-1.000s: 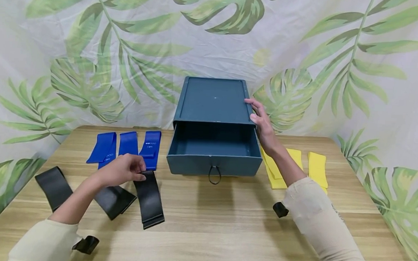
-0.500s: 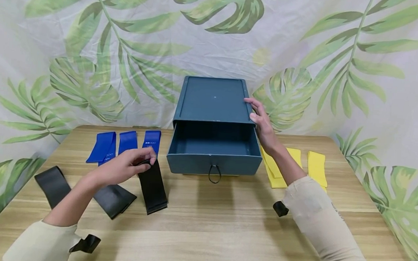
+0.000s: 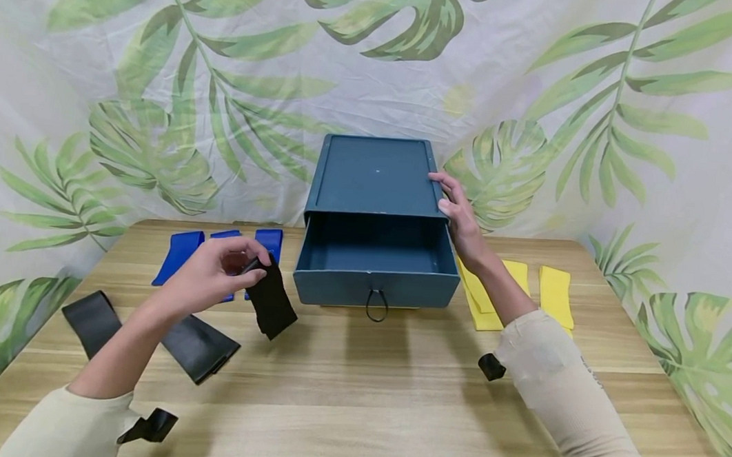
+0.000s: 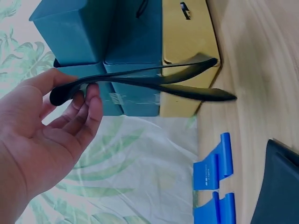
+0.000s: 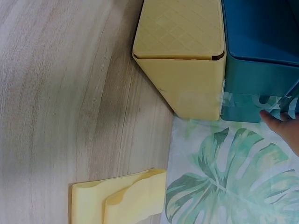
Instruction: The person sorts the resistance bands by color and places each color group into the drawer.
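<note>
My left hand [image 3: 205,275] pinches a folded black resistance band [image 3: 273,303] by its upper end, thumb against fingers. The band hangs above the table, left of the pulled-out top drawer [image 3: 332,289]. In the left wrist view the band's two layers [image 4: 187,91] spread apart at the free end. This drawer belongs to a dark blue cabinet [image 3: 371,177]; its inside is bare and a black loop handle [image 3: 376,306] hangs at the front. My right hand [image 3: 462,223] rests on the cabinet's right side, fingertips at the top edge; in the right wrist view only its fingertips [image 5: 275,123] show.
Two black bands, one at far left [image 3: 93,319] and one nearer [image 3: 201,351], lie on the table. Blue bands [image 3: 178,253] lie behind them, partly hidden by my left hand. Yellow bands [image 3: 555,297] lie at right. A yellow drawer [image 4: 189,42] forms the cabinet's bottom level.
My left hand has lifted the black band off the table, raising it up beside the drawer. My right hand stays on the cabinet.
</note>
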### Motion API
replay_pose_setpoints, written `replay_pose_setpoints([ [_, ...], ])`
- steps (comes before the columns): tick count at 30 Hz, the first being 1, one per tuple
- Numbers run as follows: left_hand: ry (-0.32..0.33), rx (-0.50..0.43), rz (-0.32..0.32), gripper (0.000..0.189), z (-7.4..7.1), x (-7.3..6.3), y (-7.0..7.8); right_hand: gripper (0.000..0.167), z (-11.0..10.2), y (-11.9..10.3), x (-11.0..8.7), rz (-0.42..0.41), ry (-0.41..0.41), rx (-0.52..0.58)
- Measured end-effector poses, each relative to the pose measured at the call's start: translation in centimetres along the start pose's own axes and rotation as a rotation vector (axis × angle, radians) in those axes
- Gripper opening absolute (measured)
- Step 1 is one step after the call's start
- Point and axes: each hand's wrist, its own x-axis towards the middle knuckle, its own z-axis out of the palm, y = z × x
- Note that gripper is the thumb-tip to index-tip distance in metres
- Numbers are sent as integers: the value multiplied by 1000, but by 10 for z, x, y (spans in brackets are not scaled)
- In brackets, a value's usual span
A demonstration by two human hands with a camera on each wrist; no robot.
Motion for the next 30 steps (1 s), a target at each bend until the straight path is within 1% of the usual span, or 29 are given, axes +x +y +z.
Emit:
replay_pose_setpoints([
  [2, 37, 12, 10, 11, -1, 0, 4, 66, 0, 0, 0, 0, 1, 1],
  [5, 78, 16, 44, 13, 0, 1, 7, 66, 0, 1, 0, 0, -2, 0],
  [8, 98, 4, 78, 18, 0, 2, 9, 66, 0, 1, 0, -2, -4, 2],
  [11, 106, 1, 105, 22, 1, 2, 11, 66, 0, 1, 0, -3, -3, 0],
  [15, 117, -1, 111, 19, 1, 2, 16, 66, 0, 2, 1, -2, -7, -3],
  [18, 137, -27, 103, 15, 0, 3, 22, 66, 0, 2, 1, -2, -10, -3],
  [21, 171, -70, 110, 14, -1, 4, 32, 66, 0, 2, 1, -2, -8, -6],
  [25, 255, -150, 156, 15, -7, 8, 47, 66, 0, 2, 1, 1, -7, -10],
  [27, 296, -219, 180, 15, -12, 12, 55, 66, 0, 2, 1, 1, -4, -9],
  [30, 341, -329, 192, 14, -20, 17, 66, 66, -1, 2, 1, 2, 1, -10],
])
